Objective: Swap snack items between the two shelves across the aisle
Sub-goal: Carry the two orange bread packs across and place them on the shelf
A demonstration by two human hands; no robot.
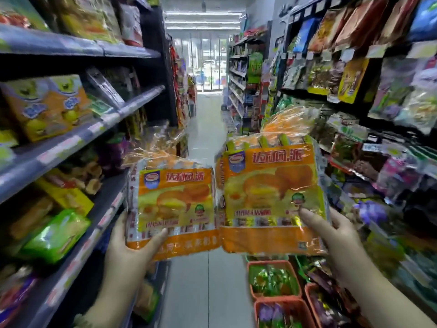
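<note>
Left hand (128, 242) grips the lower edge of left orange snack bag (173, 207), thumb across the front. Right hand (335, 235) grips right orange snack bag (272, 197) the same way. Bags side by side, mid-aisle. Orange baskets (274, 278) on the floor right; shelves (71, 143) flank both sides.

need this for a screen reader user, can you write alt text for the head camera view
A person stands in a narrow shop aisle holding two matching orange and yellow snack packs side by side, one pack in the left hand and one pack in the right hand. Packed snack shelves line both sides, and orange baskets sit on the floor at lower right.
</note>
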